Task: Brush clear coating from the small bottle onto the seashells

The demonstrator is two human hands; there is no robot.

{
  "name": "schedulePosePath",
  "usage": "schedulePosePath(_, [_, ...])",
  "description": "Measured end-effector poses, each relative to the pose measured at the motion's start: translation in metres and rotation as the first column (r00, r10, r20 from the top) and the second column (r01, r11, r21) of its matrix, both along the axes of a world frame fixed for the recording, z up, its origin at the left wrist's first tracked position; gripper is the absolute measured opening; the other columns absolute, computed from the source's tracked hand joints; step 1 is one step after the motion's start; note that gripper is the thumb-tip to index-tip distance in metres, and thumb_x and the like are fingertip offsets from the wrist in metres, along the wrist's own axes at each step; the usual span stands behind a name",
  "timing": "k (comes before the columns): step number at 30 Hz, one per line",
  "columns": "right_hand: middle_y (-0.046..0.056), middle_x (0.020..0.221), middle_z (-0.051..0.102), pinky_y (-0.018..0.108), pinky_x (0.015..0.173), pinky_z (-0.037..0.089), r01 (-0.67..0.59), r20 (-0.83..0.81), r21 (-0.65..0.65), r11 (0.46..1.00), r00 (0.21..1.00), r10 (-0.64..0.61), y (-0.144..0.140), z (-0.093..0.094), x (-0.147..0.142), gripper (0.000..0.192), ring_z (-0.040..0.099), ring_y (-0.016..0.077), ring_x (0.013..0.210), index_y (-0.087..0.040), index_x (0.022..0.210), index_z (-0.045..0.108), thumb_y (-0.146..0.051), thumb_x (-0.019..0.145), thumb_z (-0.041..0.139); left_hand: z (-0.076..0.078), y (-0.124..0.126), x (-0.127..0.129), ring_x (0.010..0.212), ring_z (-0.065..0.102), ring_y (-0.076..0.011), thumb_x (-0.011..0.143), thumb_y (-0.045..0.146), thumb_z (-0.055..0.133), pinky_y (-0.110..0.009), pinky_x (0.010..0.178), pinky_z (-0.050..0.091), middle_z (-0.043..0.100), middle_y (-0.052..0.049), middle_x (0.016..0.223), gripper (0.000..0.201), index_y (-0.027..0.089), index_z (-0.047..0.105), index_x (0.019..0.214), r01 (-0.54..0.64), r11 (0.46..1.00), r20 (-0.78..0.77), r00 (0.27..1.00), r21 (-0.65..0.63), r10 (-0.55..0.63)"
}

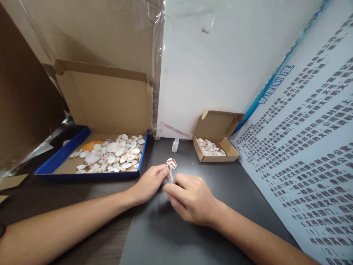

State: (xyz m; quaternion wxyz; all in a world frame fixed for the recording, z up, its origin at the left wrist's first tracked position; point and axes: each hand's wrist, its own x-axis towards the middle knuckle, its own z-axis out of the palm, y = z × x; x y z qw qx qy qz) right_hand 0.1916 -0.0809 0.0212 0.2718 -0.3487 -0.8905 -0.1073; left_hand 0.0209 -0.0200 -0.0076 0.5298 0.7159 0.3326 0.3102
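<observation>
A small red-and-white seashell is pinched between the thumb and fingers of my left hand, above the dark mat. My right hand is closed around a thin pale stick, whose far end reaches the shell's lower edge. Most of the stick is hidden by my fingers, so its kind does not show. Beyond both hands, a small white bottle stands upright on the mat.
On the left, an open blue-edged cardboard box holds many pale shells and something orange. A smaller open carton with shells stands at the right. Behind rises a white board; a printed poster slants along the right.
</observation>
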Motion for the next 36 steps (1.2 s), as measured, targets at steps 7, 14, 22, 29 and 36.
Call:
schedulePosePath(7, [0.003, 0.075, 0.054, 0.026, 0.058, 0.037, 0.044, -0.048, -0.067, 0.997, 0.998, -0.047, 0.0000, 0.0011, 0.0022, 0.028, 0.049, 0.0149, 0.063, -0.017, 0.097, 0.064, -0.022, 0.096, 0.037, 0.0001, -0.0007, 0.0005, 0.067, 0.041, -0.0133, 0.093, 0.042, 0.039, -0.026, 0.066, 0.039, 0.045, 0.002, 0.068, 0.035, 0.017, 0.046, 0.069, 0.020, 1.000, -0.003, 1.000, 0.012, -0.020])
schedulePosePath(14, [0.004, 0.077, 0.056, 0.025, 0.060, 0.039, 0.119, -0.074, -0.100, 0.988, 0.989, -0.127, -0.0004, 0.0031, 0.0016, 0.028, 0.051, 0.0147, 0.065, -0.017, 0.100, 0.064, -0.023, 0.098, 0.036, 0.0021, -0.0028, 0.0009, 0.068, 0.040, -0.0133, 0.094, 0.042, 0.039, -0.025, 0.067, 0.039, 0.043, 0.002, 0.069, 0.036, 0.017, 0.046, 0.070, 0.023, 1.000, -0.008, 1.000, 0.009, -0.023])
schedulePosePath(22, [0.004, 0.076, 0.056, 0.026, 0.059, 0.039, 0.109, -0.074, -0.088, 0.990, 0.991, -0.115, -0.0018, 0.0025, 0.0015, 0.027, 0.051, 0.0153, 0.065, -0.017, 0.099, 0.064, -0.022, 0.097, 0.037, 0.0048, -0.0033, 0.0015, 0.076, 0.046, -0.0160, 0.093, 0.041, 0.040, -0.028, 0.077, 0.042, 0.054, -0.001, 0.078, 0.033, 0.016, 0.052, 0.075, 0.040, 0.999, 0.023, 0.999, 0.002, -0.040])
schedulePosePath(29, [0.004, 0.074, 0.056, 0.027, 0.057, 0.037, 0.055, -0.046, -0.081, 0.995, 0.997, -0.059, -0.0015, 0.0013, 0.0017, 0.027, 0.051, 0.0162, 0.063, -0.017, 0.094, 0.064, -0.022, 0.095, 0.038, 0.0035, -0.0032, 0.0013, 0.071, 0.043, -0.0144, 0.093, 0.042, 0.040, -0.026, 0.070, 0.040, 0.048, 0.000, 0.072, 0.034, 0.016, 0.049, 0.071, 0.037, 0.999, 0.023, 0.999, -0.010, -0.037])
schedulePosePath(36, [0.003, 0.071, 0.054, 0.026, 0.056, 0.036, -0.019, -0.034, -0.051, 0.999, 0.999, 0.017, -0.0023, 0.0019, 0.0006, 0.025, 0.049, 0.0150, 0.061, -0.018, 0.088, 0.063, -0.022, 0.093, 0.039, 0.0027, -0.0032, 0.0008, 0.070, 0.041, -0.0145, 0.092, 0.045, 0.039, -0.026, 0.067, 0.041, 0.047, 0.001, 0.071, 0.036, 0.017, 0.047, 0.070, 0.025, 1.000, -0.017, 1.000, 0.000, -0.025])
